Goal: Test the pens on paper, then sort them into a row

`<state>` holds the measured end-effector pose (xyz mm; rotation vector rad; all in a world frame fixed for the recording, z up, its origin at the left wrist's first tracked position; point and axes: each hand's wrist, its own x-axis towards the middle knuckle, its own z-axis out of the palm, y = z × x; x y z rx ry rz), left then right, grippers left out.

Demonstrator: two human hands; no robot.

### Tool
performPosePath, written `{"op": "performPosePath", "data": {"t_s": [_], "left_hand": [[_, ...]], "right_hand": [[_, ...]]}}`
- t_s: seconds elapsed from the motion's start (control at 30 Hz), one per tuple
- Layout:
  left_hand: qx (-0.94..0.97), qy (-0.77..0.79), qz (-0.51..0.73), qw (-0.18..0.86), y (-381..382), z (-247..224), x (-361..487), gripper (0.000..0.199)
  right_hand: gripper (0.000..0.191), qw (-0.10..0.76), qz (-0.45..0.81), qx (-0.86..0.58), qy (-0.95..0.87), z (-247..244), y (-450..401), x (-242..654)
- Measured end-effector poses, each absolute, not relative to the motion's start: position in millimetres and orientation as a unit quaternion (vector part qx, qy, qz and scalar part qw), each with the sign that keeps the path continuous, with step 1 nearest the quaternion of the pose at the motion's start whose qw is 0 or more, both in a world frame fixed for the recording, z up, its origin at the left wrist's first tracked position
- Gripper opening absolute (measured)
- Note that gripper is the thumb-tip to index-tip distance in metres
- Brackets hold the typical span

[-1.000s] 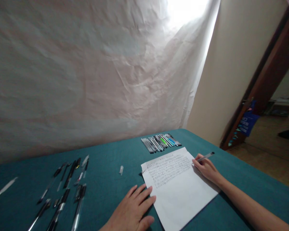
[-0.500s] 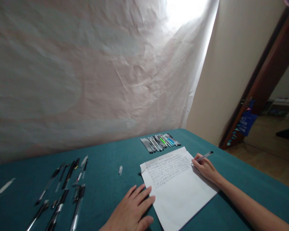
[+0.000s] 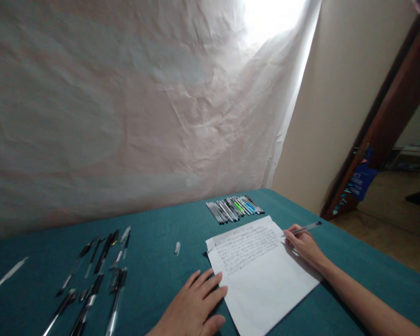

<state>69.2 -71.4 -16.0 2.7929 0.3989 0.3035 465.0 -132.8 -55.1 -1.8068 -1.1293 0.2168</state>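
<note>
White paper [image 3: 266, 294] lies on the teal cloth, its upper part covered with lines of handwriting. My right hand [image 3: 304, 245] is closed around a clear-barrelled pen [image 3: 308, 227] with a dark end, near the paper's right edge. The pen's writing tip is hidden by my fingers or too small to make out. My left hand [image 3: 199, 301] lies flat with its fingers spread, the fingertips at the paper's left edge. Beyond my left hand lies a small clear pen cap [image 3: 177, 248].
A tight row of pens [image 3: 234, 208] lies beyond the paper. Several black and clear pens [image 3: 103, 254] are spread out at the left, with a white, slim object [image 3: 7, 276] at the far left. A wrinkled pale sheet [image 3: 143, 102] hangs behind the table [image 3: 154, 227].
My right hand has shifted slightly right, and the pen lies at a flatter tilt. The whole view has moved slightly. My left hand keeps its place at the paper's edge.
</note>
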Motion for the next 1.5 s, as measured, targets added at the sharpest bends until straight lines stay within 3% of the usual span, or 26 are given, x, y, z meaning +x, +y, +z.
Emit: {"op": "performPosePath", "data": {"t_s": [0.17,0.4,0.6,0.87,1.0,1.1,1.2,1.5], "left_hand": [[0.965,0.159,0.121,0.173,-74.1,-6.7,63.8,0.042],[0.888,0.385,0.216,0.130,-39.1,7.7,54.5,0.025],[0.829,0.514,0.207,0.081,0.9,-6.2,54.1,0.020],[0.843,0.474,0.226,0.114,0.8,-22.6,53.9,0.032],[0.804,0.444,0.325,0.224,2.3,-22.2,56.7,0.024],[0.675,0.413,0.455,0.410,4.6,-20.2,61.2,0.017],[0.512,0.379,0.519,0.570,5.1,-20.1,64.5,0.023],[0.373,0.342,0.526,0.683,-3.7,-20.5,68.7,0.025]], "right_hand": [[0.026,0.439,0.056,-0.717,-0.539,-41.7,-130.1,434.3],[0.025,0.395,0.189,-0.600,-0.669,-7.5,-110.7,331.7],[0.031,0.442,0.263,-0.538,-0.668,13.5,-84.3,247.6],[0.022,0.498,0.214,-0.543,-0.641,-15.5,-71.7,218.3],[0.017,0.499,0.185,-0.504,-0.681,-18.4,-76.1,221.8],[0.020,0.502,0.165,-0.458,-0.714,-17.8,-81.3,222.0],[0.021,0.484,0.154,-0.431,-0.746,-19.5,-86.5,220.4],[0.013,0.473,0.140,-0.463,-0.736,-21.0,-85.5,218.9]]}}
